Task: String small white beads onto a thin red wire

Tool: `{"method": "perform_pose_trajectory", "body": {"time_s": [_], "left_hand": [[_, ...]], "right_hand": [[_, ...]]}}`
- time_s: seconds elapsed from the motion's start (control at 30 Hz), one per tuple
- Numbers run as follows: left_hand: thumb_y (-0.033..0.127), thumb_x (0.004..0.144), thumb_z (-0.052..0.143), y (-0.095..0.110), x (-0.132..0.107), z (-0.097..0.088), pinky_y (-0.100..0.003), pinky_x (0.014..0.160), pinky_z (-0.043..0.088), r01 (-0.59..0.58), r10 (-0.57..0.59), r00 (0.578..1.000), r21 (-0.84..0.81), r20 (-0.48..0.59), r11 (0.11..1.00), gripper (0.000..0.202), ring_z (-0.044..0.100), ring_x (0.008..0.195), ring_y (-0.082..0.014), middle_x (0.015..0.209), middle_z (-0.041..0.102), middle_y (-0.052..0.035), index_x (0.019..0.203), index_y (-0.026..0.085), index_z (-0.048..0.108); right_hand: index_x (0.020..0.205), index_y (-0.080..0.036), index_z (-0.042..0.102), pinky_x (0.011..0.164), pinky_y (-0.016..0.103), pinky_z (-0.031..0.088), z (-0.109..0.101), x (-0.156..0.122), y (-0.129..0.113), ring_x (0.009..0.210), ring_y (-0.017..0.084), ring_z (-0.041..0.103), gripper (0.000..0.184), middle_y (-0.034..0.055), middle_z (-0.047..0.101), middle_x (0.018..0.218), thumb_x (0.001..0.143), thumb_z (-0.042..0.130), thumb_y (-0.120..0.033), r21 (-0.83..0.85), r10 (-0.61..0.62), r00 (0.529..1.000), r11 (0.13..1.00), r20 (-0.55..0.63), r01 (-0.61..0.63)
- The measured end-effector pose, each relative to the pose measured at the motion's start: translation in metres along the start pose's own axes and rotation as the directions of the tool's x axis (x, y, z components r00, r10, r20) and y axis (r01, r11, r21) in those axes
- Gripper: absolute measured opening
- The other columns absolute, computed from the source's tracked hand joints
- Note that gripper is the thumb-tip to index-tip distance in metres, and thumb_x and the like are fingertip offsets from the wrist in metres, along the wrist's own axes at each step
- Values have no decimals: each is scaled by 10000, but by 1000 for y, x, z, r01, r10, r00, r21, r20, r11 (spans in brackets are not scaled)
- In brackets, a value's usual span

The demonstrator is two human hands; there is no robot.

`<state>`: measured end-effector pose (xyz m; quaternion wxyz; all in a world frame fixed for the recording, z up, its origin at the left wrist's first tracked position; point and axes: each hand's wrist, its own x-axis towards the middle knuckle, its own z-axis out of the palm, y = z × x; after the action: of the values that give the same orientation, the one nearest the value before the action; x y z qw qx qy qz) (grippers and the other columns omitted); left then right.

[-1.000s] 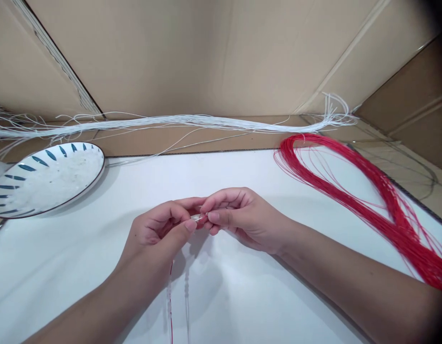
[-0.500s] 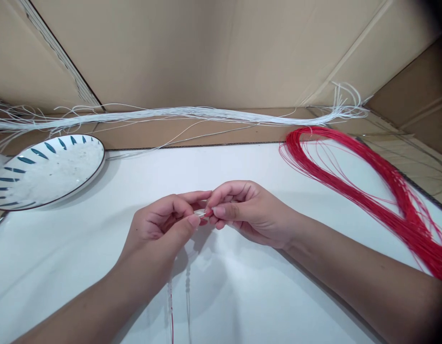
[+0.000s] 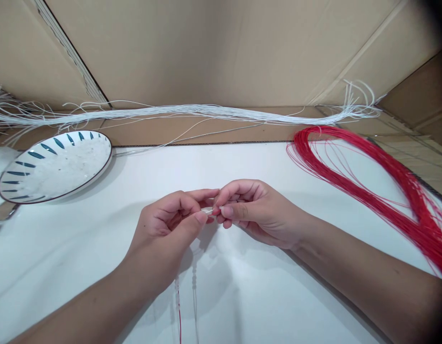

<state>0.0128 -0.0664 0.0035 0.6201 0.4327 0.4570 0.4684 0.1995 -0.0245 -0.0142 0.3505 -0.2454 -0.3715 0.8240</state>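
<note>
Two bare hands in shot, the left hand [image 3: 163,227] and the right hand [image 3: 256,210], both slim, with long fingers [image 3: 185,229]. The nails [image 3: 227,211] are cut short and rounded, and there's a natural shine on the thumbs. The left forearm [image 3: 91,306] and right forearm [image 3: 367,282] run uncovered, smooth all the way to the bottom edge of the frame. The knuckles are lightly creased.

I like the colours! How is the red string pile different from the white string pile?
The red strings are bright red; the white strings are white. The red strings bend in a big loop on the white table; the white strings lie stretched out nearly straight on the cardboard behind it. Both are bundles of many thin strands.
</note>
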Motion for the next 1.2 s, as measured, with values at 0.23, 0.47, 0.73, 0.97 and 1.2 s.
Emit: {"method": "perform_pose_trajectory", "body": {"time_s": [0.23,0.47,0.73,0.97,1.2], "left_hand": [[165,869,665,2,1,1,-298,893,571,15,-15,1000,-12,3,1000,241,723,981,-203,1110,771,-17,629,189,661],[171,862,661,3,0,3,-311,905,563,18,-18,1000,-25,-2,1000,236,699,1063,-228,1109,771,-27,626,189,656],[162,871,658,3,0,3,-279,890,572,21,-21,1000,-19,4,1000,241,715,1018,-203,1125,771,-15,632,188,660],[166,875,663,3,-1,3,-284,878,571,27,-26,1000,-31,12,999,227,722,945,-178,1155,767,-23,650,197,675],[150,874,657,4,-1,4,-281,878,573,27,-26,1000,-34,6,999,236,723,959,-179,1161,767,-25,644,197,675]], "right_hand": [[844,-152,766,724,181,577,-1,-1,0,729,79,705,61,30,767,850,803,811,-147,11,-9,1000,1000,11,9],[847,-148,763,726,184,579,-1,-1,0,733,79,701,49,29,767,841,815,792,-126,15,-8,1000,1000,11,7],[829,-147,759,704,188,582,2,0,-1,720,86,701,83,33,768,826,782,827,-153,15,10,1000,1000,-19,-9],[809,-154,763,704,194,586,3,0,-2,720,91,698,98,30,762,821,760,846,-171,15,18,999,1000,-40,-18],[821,-156,762,704,193,578,2,0,-1,714,88,696,95,28,762,829,767,840,-168,4,16,999,1000,-38,-16]]}}
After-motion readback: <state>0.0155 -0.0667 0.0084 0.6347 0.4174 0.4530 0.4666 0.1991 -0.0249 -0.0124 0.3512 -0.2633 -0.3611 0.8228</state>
